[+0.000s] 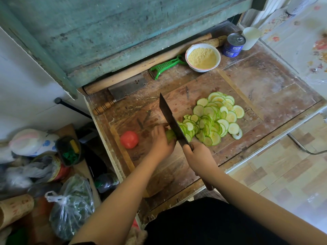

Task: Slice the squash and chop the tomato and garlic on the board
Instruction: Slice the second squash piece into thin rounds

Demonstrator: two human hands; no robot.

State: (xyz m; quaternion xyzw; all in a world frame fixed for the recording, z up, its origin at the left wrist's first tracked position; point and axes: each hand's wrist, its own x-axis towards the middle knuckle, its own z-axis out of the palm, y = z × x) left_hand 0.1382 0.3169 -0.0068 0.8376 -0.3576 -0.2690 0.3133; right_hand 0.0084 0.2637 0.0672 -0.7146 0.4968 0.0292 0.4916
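Both hands busy: left hand (161, 140) curled down over the last stub of squash (170, 134) mid-board, right hand (196, 154) wrapped tight round the cleaver (172, 121) handle, blade standing right against the stub. Heaps of thin slices (215, 117) fanned out just right of the blade, tomato (129, 139) sitting near the left edge of the cutting board (178, 96). Bare board only behind the blade and toward the person.

A white bowl (202, 57) of yellow powder sits at the back of the tabletop (276, 82), near a blue can (234, 45) and a white cup (251, 38). A green peeler (165, 66), a second cleaver (123, 91) and a long rolling pin (141, 68) lie along the wall. A bag of greens (72, 207) sits low on the left.
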